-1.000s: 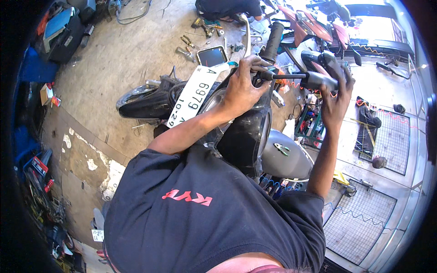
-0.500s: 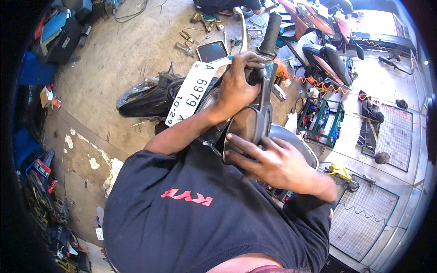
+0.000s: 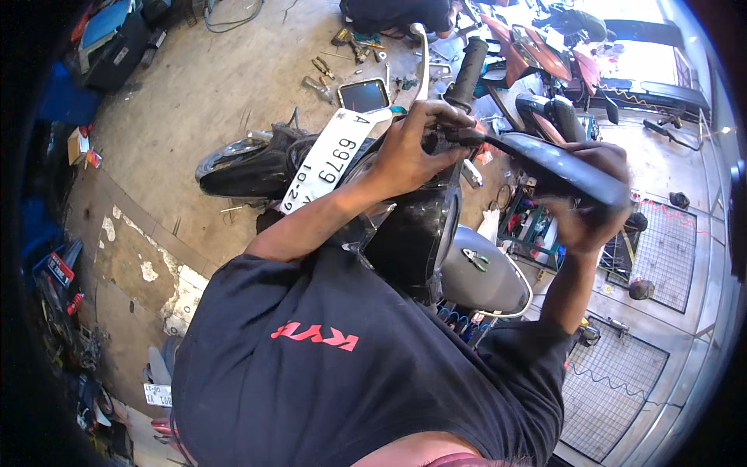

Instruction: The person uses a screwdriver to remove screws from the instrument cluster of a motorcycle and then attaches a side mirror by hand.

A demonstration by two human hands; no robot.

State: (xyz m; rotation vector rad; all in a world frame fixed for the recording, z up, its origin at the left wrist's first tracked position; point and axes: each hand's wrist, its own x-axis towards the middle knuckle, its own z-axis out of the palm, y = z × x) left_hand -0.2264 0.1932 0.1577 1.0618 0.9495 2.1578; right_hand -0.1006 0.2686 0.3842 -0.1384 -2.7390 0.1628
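A black motorcycle mirror sticks out to the right on its stem from the handlebar, blurred by motion. My right hand is wrapped round its outer end. My left hand grips the inner end of the stem, fingers closed where it meets the handlebar. Just beyond it are the black handlebar grip and the silver lever. The white number plate lies slanted beside my left forearm. Below my hands is glossy black bodywork. Green-handled pliers rest on the dark seat.
A phone-like tablet and hand tools lie on the floor ahead. A person crouches at the far edge. Another motorcycle stands far right, near a green-framed rack. A coiled orange hose trails there.
My right hand has swung the mirror from close to my chest outward to the right, away from me. My left hand stays at the stem. The seat and pliers are now uncovered.
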